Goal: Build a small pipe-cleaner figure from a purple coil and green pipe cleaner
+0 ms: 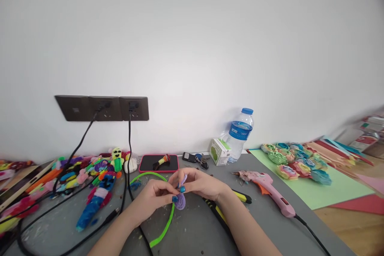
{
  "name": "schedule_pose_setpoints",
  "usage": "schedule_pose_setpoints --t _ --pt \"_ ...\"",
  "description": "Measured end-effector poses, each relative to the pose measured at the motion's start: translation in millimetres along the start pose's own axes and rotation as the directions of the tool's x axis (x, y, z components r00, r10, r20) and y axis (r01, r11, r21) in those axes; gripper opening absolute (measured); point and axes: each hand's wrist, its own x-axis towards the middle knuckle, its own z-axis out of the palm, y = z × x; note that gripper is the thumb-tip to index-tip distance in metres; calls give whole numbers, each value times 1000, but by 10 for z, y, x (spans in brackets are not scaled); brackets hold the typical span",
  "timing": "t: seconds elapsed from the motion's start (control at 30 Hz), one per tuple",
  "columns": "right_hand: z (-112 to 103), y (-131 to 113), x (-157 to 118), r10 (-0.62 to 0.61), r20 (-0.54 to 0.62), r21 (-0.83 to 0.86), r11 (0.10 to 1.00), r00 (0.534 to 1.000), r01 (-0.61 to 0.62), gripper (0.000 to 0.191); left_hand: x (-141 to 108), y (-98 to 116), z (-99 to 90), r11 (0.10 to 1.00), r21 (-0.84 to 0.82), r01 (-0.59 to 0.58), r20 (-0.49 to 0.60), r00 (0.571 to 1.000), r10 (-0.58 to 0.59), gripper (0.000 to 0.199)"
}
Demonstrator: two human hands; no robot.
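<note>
Between my hands is a purple pipe cleaner (pixel 180 202), wound into a flat coil with a short free end standing up above the fingers. My left hand (pixel 156 197) pinches the coil from the left between thumb and fingers. On the other side my right hand (pixel 198 184) pinches the same pipe cleaner near its free end. A bright green pipe cleaner (pixel 165 228) curves on the grey table behind and below the left hand. Yellow-and-black pliers (pixel 220 214) lie partly hidden under my right forearm.
A pink glue gun (pixel 270 190) lies right, its cord trailing forward. Behind are a phone (pixel 147 163), keys (pixel 202 161), a small box (pixel 220 152) and a water bottle (pixel 240 136). Pipe-cleaner figures (pixel 99 196) and black cables (pixel 130 184) crowd the left. Paper flowers (pixel 300 160) sit on green paper (pixel 339 192).
</note>
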Motion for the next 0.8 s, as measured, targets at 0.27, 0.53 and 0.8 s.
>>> schedule_pose_setpoints --t 0.27,0.53,0.8 --pt "0 4 2 2 1 -25 1000 1000 -2 15 -6 9 0 1000 9 0 -1 1000 0 27" --pt "-2 2 -8 -12 -4 -38 999 1000 12 15 -26 116 33 1000 19 -3 -8 1000 3 29" --pt "3 -16 -17 7 -18 -43 999 1000 -7 15 -9 14 1 999 50 -6 -21 1000 7 23"
